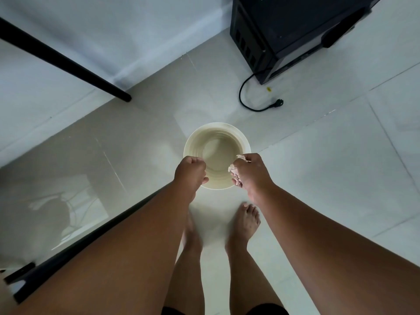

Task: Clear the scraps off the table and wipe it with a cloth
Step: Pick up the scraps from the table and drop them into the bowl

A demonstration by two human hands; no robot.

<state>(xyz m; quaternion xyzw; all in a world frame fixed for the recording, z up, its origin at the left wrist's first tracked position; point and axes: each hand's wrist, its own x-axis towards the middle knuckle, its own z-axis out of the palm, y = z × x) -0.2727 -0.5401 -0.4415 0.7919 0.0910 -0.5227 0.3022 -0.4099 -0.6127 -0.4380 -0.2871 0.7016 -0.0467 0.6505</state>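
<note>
right hand [252, 172]: squeezing pale scraps [234, 170] over white bin [217, 155] | left hand [191, 170]: tight fist, contents unclear | bin: on floor [318, 167]

A person stands barefoot on a pale tiled floor [318, 178], both hands over a round cream bucket [217, 133]. The right hand [251, 172] grips crumpled pale scraps [234, 169], possibly paper. The left hand [189, 170] is closed in a fist at the bucket's near-left rim. Far right sit a black appliance [295, 30] and its unplugged cord [254, 103].
</note>
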